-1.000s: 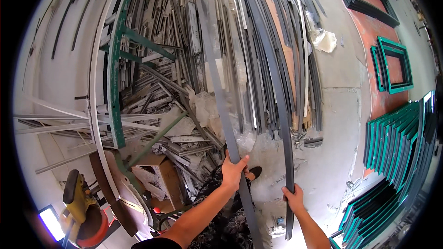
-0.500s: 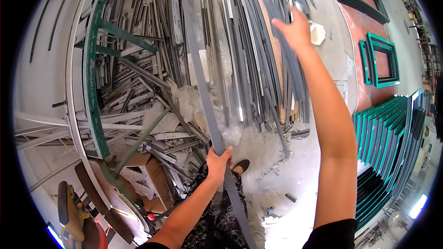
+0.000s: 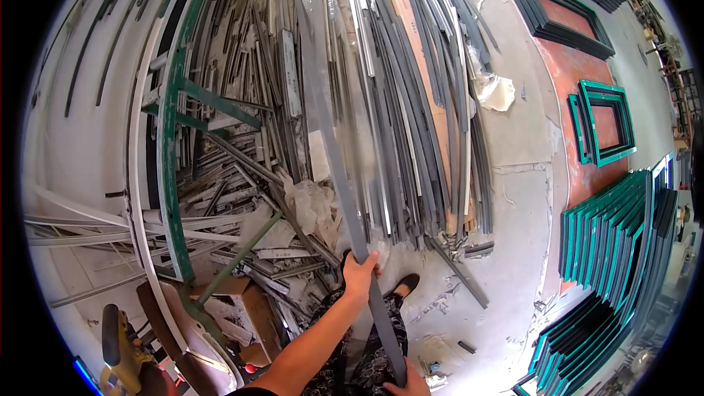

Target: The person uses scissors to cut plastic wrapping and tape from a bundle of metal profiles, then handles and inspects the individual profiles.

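A long grey metal profile (image 3: 339, 169) runs from the top of the view down past my legs, slightly tilted. My left hand (image 3: 359, 276) is wrapped round it, thumb along its right side. Lower down, at the bottom edge of the view, my right hand (image 3: 414, 383) grips the same profile near its visible lower end, fingers on one side and thumb on the other; part of this hand is cut off. Beyond my hands, a pile of loose grey and dark profiles (image 3: 411, 117) lies lengthwise on the floor.
A green metal frame (image 3: 173, 154) stands at the left, near scrap offcuts (image 3: 220, 183) and a cardboard box (image 3: 253, 315). Yellow-and-black equipment (image 3: 121, 352) is at the lower left. Green-edged frames (image 3: 598, 242) stand stacked at the right. My shod foot (image 3: 411, 281) is beside the profile.
My right hand has come down from above the profile pile to the lower part of the held profile and closed on it. My left hand keeps its hold. The view has shifted slightly.
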`<state>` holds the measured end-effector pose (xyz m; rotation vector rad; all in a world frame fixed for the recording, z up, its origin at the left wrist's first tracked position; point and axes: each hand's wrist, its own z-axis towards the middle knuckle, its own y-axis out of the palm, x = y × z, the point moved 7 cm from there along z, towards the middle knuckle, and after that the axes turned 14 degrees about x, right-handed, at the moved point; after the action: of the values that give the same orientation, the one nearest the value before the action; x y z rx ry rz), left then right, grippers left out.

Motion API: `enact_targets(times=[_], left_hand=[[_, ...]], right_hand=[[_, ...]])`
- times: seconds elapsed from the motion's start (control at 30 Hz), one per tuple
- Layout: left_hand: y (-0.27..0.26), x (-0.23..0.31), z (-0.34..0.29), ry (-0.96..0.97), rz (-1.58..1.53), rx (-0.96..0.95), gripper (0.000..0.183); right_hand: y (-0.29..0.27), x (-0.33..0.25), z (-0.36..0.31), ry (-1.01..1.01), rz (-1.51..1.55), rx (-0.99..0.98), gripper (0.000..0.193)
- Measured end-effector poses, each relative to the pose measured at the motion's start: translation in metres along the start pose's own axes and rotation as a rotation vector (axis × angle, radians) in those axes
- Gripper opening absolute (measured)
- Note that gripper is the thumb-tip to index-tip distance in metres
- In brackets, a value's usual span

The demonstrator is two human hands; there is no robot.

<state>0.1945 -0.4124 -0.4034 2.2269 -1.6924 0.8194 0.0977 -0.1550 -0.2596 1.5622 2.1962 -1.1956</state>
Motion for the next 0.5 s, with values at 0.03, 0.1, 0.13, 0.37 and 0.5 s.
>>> enact_targets(times=[0.03, 0.1, 0.13, 0.37, 0.5], left_hand=[[0.004, 0.001, -0.001, 0.01, 0.003, 0.001, 0.033], [0.012, -0.002, -0.006, -0.026, 0.01, 0.023, 0.032], [0.017, -0.004, -0.012, -0.02, 0.012, 0.021, 0.032], [0.065, -0.006, -0.078, 0.045, -0.03, -0.037, 0.027], [0.116, 0.045, -0.095, 0.164, -0.014, -0.144, 0.027]], right_hand=[[-0.005, 0.009, -0.015, 0.108, -0.026, 0.02, 0.069], [-0.013, 0.023, -0.025, 0.214, -0.046, 0.043, 0.069], [-0.016, 0.033, -0.028, 0.294, -0.046, 0.025, 0.068], [-0.055, 0.111, -0.06, 0.176, -0.135, 0.298, 0.059], [-0.083, 0.151, -0.069, 0.183, -0.148, 0.332, 0.051]])
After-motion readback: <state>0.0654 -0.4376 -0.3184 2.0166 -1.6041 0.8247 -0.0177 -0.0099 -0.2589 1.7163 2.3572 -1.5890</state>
